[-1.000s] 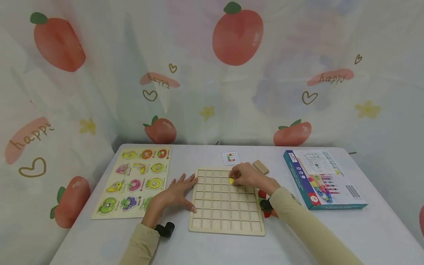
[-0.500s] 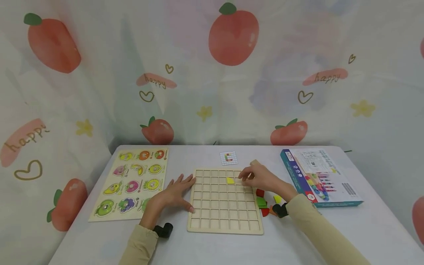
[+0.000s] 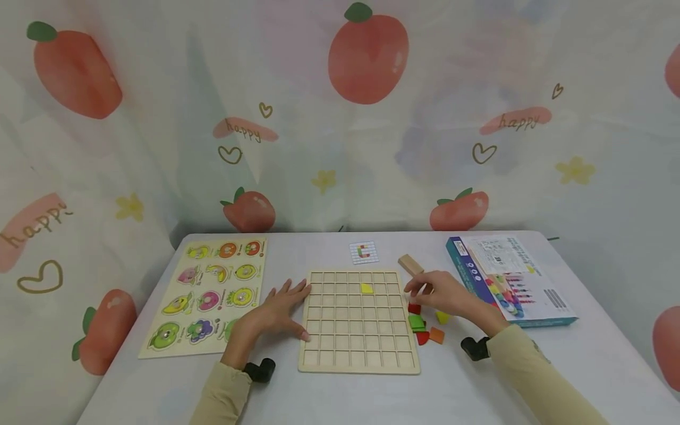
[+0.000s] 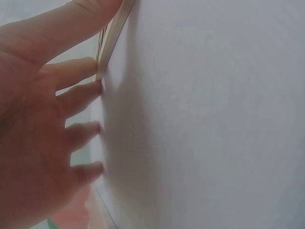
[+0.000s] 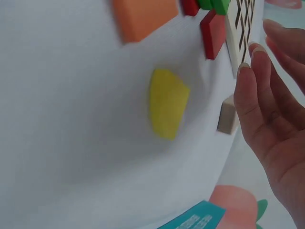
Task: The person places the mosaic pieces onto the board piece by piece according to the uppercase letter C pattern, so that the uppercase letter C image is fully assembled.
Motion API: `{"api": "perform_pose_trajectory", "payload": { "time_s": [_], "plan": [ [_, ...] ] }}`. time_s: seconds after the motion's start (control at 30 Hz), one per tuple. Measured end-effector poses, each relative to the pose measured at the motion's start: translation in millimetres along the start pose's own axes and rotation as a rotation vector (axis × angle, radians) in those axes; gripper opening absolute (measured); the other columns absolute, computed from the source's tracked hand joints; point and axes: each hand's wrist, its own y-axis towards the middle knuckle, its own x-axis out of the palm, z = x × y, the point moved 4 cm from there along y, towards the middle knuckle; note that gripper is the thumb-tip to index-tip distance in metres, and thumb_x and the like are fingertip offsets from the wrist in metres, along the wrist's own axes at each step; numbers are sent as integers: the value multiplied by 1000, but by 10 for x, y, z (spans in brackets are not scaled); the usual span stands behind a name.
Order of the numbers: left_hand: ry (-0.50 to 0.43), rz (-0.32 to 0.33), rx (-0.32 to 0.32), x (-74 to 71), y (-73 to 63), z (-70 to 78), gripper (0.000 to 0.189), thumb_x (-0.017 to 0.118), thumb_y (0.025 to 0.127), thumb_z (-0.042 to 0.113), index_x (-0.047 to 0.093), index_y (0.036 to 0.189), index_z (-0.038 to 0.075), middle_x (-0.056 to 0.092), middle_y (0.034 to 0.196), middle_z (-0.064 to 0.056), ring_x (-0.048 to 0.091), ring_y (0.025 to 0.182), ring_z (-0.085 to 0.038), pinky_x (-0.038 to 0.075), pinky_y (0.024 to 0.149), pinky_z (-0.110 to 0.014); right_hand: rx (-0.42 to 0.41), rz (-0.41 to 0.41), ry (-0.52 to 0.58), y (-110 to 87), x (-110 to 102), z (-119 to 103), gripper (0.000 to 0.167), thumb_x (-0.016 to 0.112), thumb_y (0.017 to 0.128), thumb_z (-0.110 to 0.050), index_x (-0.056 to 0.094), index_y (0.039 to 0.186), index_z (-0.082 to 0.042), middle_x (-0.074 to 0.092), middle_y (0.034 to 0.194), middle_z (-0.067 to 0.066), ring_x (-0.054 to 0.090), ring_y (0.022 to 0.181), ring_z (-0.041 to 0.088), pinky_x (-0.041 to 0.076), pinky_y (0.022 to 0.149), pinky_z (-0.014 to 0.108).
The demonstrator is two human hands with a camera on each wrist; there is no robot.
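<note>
A wooden grid board lies flat on the table. One yellow piece sits in a cell near its upper right. My left hand spreads beside the board, with thumb and fingertips at its left edge. Past the right edge, my right hand hovers over loose pieces. Its fingers bend slightly, and the right wrist view shows nothing between thumb and fingers. Below that hand lie a red piece, a yellow piece, green pieces and an orange piece. Another red piece has a curved edge.
Behind the board lie a small pattern card and a plain wooden block. A fruit puzzle board is at the left. A flat box occupies the right side. A printed fabric wall stands behind the table.
My right hand has let go of the yellow piece on the board and moved right, over the loose pieces. The left hand stays at the board's edge. The view has shifted slightly.
</note>
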Motion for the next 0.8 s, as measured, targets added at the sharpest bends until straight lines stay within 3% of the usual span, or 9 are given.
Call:
{"api": "perform_pose_trajectory", "payload": {
  "time_s": [0.37, 0.8],
  "plan": [
    [0, 1, 12, -16, 5, -21, 110, 94, 71, 31, 34, 161, 8, 22, 172, -10, 6, 160, -40, 2, 129, -60, 47, 4, -3, -210, -49, 215, 20, 73, 94, -13, 74, 113, -8, 69, 100, 1, 57, 89, 18, 51, 69, 22],
    [-8, -5, 27, -19, -9, -3, 109, 94, 72, 29, 35, 160, 6, 22, 171, -11, 6, 160, -41, 2, 129, -61, 41, 11, 10, -128, 56, 269, 23, 78, 91, -18, 75, 111, -6, 70, 97, 0, 58, 87, 16, 51, 70, 23]
  ]
}}
